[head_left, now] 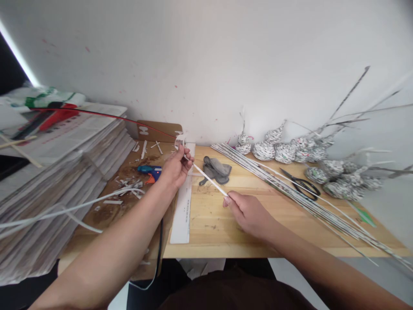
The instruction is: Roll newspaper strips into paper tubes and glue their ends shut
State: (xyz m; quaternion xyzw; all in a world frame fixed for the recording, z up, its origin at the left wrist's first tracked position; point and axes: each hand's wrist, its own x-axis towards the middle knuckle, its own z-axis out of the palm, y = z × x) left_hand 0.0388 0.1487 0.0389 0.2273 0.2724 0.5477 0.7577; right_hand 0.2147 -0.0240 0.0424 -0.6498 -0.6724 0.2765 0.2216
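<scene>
A thin white paper strip (pixel 209 179) stretches slantwise between my two hands above the wooden table. My left hand (pixel 179 167) pinches its upper end, where a curled white piece shows above the fingertips. The lower end is gripped between the thumb and fingers of my right hand (pixel 247 212). Under the strip lies a crumpled grey cloth (pixel 219 171). A long white paper strip with small print (pixel 181 215) lies flat on the table below my left hand. The blue glue gun (pixel 150 171) rests just left of my left hand.
Long rolled paper sticks (pixel 274 183) cross the table at the right, near black scissors (pixel 303 185). Woven paper gourd shapes (pixel 284 153) line the wall. A tall newspaper stack (pixel 93 172) stands at the left. Paper scraps (pixel 129 183) litter the brown board (pixel 109 224).
</scene>
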